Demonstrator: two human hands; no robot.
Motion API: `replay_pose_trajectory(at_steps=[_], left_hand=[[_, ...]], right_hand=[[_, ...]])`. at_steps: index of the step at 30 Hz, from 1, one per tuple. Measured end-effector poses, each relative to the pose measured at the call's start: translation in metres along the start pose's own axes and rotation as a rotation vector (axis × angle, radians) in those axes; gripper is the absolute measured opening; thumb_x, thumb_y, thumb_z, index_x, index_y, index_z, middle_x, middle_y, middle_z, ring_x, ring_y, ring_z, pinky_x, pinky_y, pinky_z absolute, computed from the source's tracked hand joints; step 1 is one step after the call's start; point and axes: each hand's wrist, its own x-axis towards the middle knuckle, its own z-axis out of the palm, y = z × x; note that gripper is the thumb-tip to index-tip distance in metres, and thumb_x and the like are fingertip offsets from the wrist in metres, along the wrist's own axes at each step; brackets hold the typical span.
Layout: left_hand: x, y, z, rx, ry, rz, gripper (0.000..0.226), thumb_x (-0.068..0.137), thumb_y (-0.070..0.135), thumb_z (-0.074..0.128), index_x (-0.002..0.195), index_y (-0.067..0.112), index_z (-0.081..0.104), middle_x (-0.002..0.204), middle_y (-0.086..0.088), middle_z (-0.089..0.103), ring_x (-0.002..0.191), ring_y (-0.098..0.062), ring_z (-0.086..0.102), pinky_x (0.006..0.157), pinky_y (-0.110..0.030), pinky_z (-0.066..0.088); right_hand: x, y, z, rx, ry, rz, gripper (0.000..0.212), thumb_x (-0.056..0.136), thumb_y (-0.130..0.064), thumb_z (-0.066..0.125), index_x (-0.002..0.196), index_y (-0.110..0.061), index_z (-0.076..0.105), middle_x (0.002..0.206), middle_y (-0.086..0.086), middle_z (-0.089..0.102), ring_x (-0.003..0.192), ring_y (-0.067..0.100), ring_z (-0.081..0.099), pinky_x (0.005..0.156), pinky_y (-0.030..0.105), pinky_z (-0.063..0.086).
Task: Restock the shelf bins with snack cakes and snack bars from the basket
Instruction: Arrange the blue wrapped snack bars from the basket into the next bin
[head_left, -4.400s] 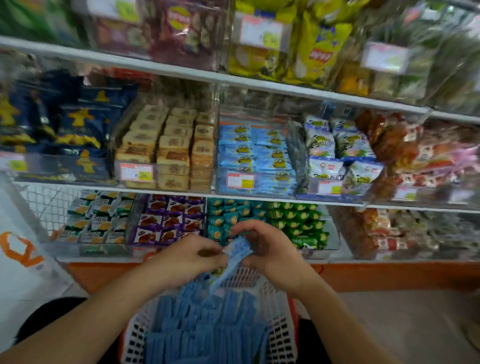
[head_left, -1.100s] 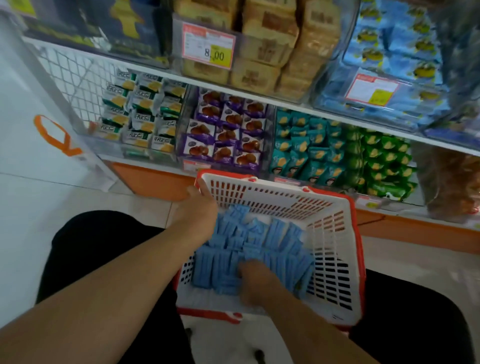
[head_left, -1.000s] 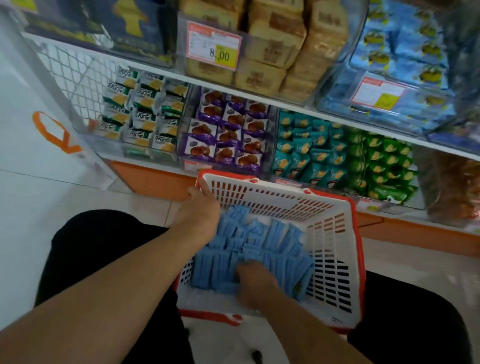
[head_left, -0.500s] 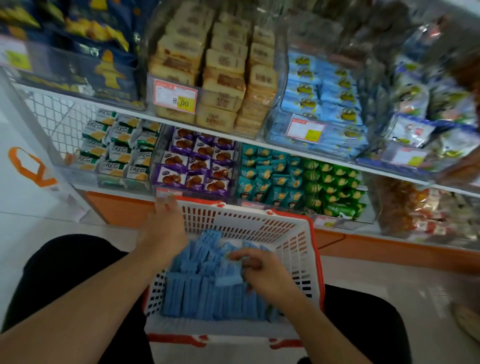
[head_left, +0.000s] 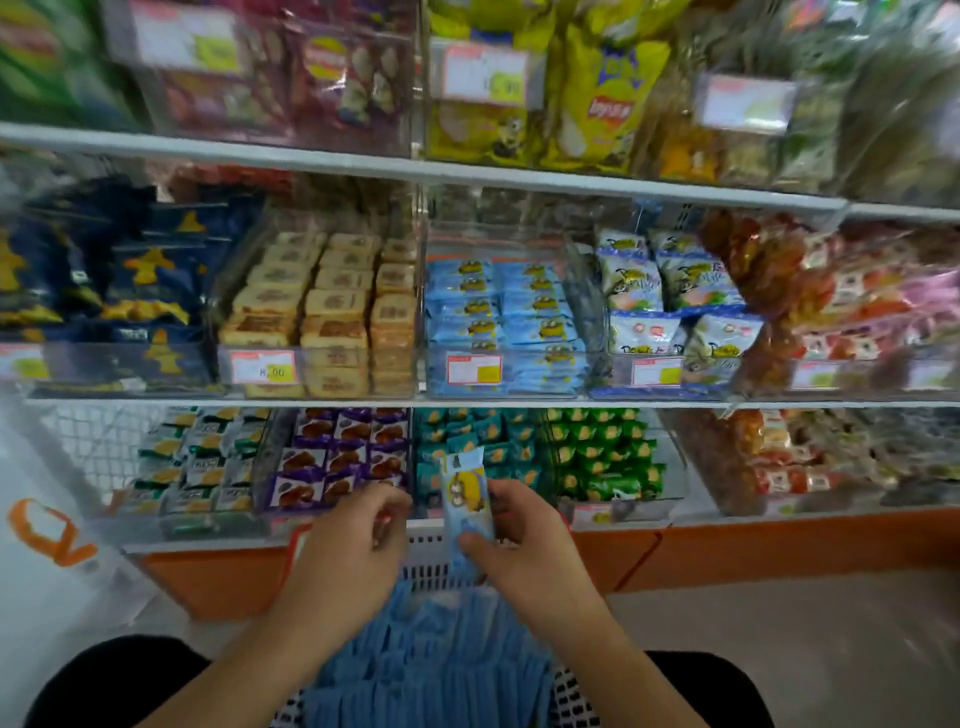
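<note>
Here the right hand (head_left: 524, 540) pinches an upright blue snack pack (head_left: 466, 499) between thumb and fingers above the basket (head_left: 431, 551); the left hand (head_left: 353, 551), fingers curled, seemingly holds nothing

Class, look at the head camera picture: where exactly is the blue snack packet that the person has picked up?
The blue snack packet stands upright at lower centre, pinched by the right hand, above the basket and before the teal-pack bin.

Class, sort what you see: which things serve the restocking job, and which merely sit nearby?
Job: blue pack in right hand; left hand; basket of blue packs; blue bin.
Nearby: chip bags; purple cakes; green packs.
</note>
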Motion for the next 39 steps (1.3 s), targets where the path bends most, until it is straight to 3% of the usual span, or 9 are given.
replay_pose_trajectory(at_steps=[7,11,14,19,22,25,29,33,39], left_hand=[[0.027,0.083,0.004,-0.137,-0.069,0.06,0.036,0.093,0.04,0.075,0.129,0.043,0.066,0.11,0.034,0.063,0.102,0.012,0.059,0.078,-0.005,0.043],[0.047,0.118,0.001,-0.082,-0.074,0.179,0.047,0.088,0.041,0.08,0.133,0.046,0.065,0.113,0.036,0.065,0.108,0.009,0.061,0.088,-0.017,0.05],[0.069,0.137,-0.002,-0.011,-0.084,0.221,0.046,0.089,0.036,0.079,0.133,0.045,0.065,0.113,0.029,0.068,0.106,0.003,0.065,0.079,-0.017,0.051],[0.126,0.162,-0.023,0.262,0.045,0.235,0.063,0.092,0.034,0.077,0.148,0.031,0.048,0.135,0.012,0.061,0.116,-0.012,0.064,0.092,-0.03,0.056],[0.173,0.173,-0.034,0.5,0.098,0.257,0.052,0.095,0.024,0.074,0.141,0.026,0.051,0.129,0.002,0.064,0.094,-0.018,0.067,0.072,-0.035,0.059],[0.22,0.178,-0.037,0.752,0.062,0.276,0.047,0.095,0.01,0.069,0.137,0.02,0.052,0.109,-0.004,0.062,0.075,-0.018,0.057,0.05,-0.03,0.041],[0.275,0.164,-0.018,0.98,-0.015,0.25,0.031,0.089,-0.001,0.06,0.116,0.014,0.059,0.096,-0.006,0.059,0.085,-0.025,0.061,0.079,-0.041,0.058],[0.31,0.138,0.004,1.083,-0.085,0.165,0.025,0.086,0.005,0.066,0.11,0.01,0.061,0.08,-0.002,0.053,0.084,-0.025,0.065,0.079,-0.041,0.061],[0.318,0.139,0.015,1.09,-0.024,0.174,0.022,0.085,-0.007,0.063,0.105,0.002,0.067,0.104,-0.012,0.055,0.101,-0.03,0.065,0.086,-0.042,0.058]], right_hand=[[-0.001,-0.015,-0.007,0.097,0.107,-0.187,0.036,0.092,-0.032,0.079,0.12,-0.047,0.063,0.114,-0.02,0.068,0.102,-0.002,0.065,0.082,0.018,0.056],[0.019,-0.015,-0.019,0.044,0.205,-0.231,0.041,0.094,-0.022,0.073,0.119,-0.052,0.06,0.114,-0.019,0.059,0.106,0.002,0.062,0.09,0.032,0.056],[0.035,-0.02,-0.03,0.04,0.207,-0.242,0.045,0.088,-0.03,0.073,0.126,-0.047,0.057,0.116,-0.017,0.054,0.108,0.006,0.059,0.093,0.038,0.056],[0.065,-0.034,-0.064,-0.233,0.163,-0.223,0.06,0.092,-0.029,0.072,0.141,-0.037,0.039,0.119,-0.018,0.044,0.106,0.003,0.052,0.089,0.024,0.05],[0.099,-0.038,-0.099,-0.308,0.403,-0.21,0.047,0.095,-0.015,0.062,0.138,-0.021,0.043,0.122,-0.005,0.047,0.103,0.014,0.054,0.079,0.031,0.051],[0.138,-0.038,-0.137,-0.404,0.585,-0.119,0.039,0.098,-0.013,0.061,0.132,-0.008,0.041,0.131,0.012,0.043,0.094,0.026,0.048,0.067,0.033,0.04],[0.174,-0.027,-0.158,-0.601,0.56,-0.004,0.035,0.103,-0.027,0.058,0.13,-0.006,0.049,0.131,0.016,0.049,0.1,0.036,0.058,0.07,0.037,0.039],[0.179,-0.013,-0.153,-0.643,0.627,-0.11,0.015,0.1,-0.022,0.061,0.111,-0.013,0.058,0.1,0.004,0.052,0.079,0.026,0.047,0.062,0.032,0.034],[0.186,0.003,-0.149,-0.578,0.743,-0.262,0.007,0.099,-0.017,0.062,0.099,-0.01,0.063,0.092,0.005,0.057,0.071,0.022,0.042,0.058,0.029,0.029]])
